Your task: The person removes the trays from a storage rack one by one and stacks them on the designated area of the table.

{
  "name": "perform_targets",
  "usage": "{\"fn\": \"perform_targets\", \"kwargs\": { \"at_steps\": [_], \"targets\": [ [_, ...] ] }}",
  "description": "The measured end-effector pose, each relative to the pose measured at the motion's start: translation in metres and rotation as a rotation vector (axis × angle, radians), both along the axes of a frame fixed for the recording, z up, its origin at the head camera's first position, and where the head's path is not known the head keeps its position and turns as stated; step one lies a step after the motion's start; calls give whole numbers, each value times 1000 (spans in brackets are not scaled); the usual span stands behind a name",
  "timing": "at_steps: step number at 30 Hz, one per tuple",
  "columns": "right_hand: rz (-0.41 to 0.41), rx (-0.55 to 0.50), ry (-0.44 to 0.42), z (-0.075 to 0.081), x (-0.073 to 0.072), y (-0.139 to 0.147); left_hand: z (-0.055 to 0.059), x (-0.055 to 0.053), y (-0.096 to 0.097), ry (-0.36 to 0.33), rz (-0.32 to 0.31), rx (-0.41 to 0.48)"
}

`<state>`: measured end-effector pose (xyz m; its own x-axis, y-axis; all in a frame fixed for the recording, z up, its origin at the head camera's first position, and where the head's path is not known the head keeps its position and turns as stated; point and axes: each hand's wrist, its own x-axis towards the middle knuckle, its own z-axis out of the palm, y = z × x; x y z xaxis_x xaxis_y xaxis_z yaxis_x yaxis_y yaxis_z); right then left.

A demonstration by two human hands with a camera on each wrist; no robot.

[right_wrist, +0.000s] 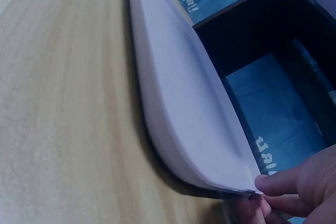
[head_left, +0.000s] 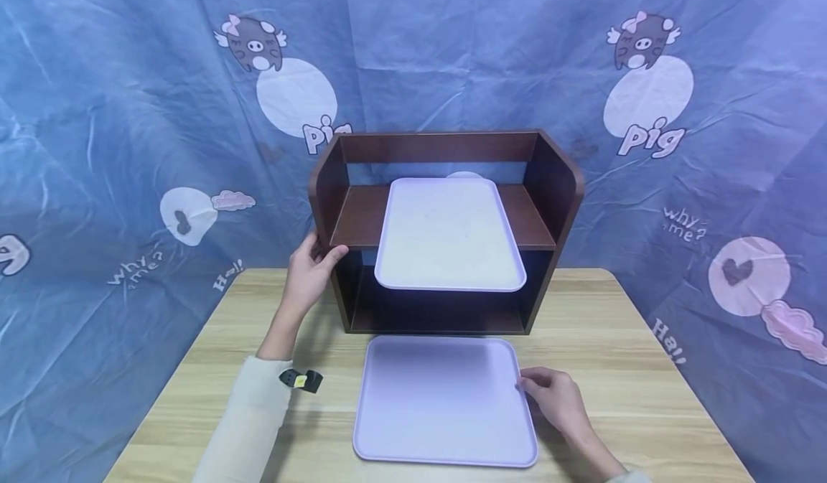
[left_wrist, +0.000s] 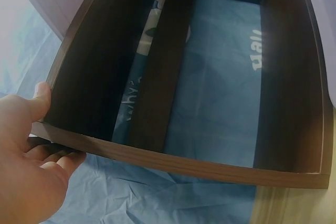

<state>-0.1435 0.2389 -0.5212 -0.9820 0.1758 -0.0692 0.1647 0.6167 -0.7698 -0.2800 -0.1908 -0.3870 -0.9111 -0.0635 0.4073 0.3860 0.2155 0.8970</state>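
A dark brown two-tier wooden shelf (head_left: 439, 147) stands on the table. My left hand (head_left: 306, 273) grips its left side at the middle board, thumb on the board's front edge and fingers around the outside of the side panel (left_wrist: 68, 93). One pale lilac tray (head_left: 452, 235) lies on the middle board, its near end jutting out past the front. A second lilac tray (head_left: 446, 400) lies in front of the shelf. My right hand (head_left: 557, 395) pinches that tray's right rim between thumb and fingers, as the right wrist view also shows (right_wrist: 294, 192).
The light wood table (head_left: 620, 368) reaches to both sides of the shelf. Behind and beside it hangs a blue cloth (head_left: 465, 52) printed with pigs and words. A black strap device with a yellow mark (head_left: 301, 380) sits on my left wrist.
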Motion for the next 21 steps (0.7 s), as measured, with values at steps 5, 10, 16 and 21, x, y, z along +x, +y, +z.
{"fn": "perform_targets", "kwargs": {
  "at_steps": [5,10,16,21],
  "targets": [
    [-32,-117,-43,6,0,0,0,0,1,-2,-6,6],
    [-45,-229,-63,17,-3,-2,1,1,1,-2,-10,12],
    [29,-372,-18,45,-4,-8,1,1,1,2,-8,14],
    [122,-560,2,76,-4,-14,0,0,1,2,-6,14]
  ]
}}
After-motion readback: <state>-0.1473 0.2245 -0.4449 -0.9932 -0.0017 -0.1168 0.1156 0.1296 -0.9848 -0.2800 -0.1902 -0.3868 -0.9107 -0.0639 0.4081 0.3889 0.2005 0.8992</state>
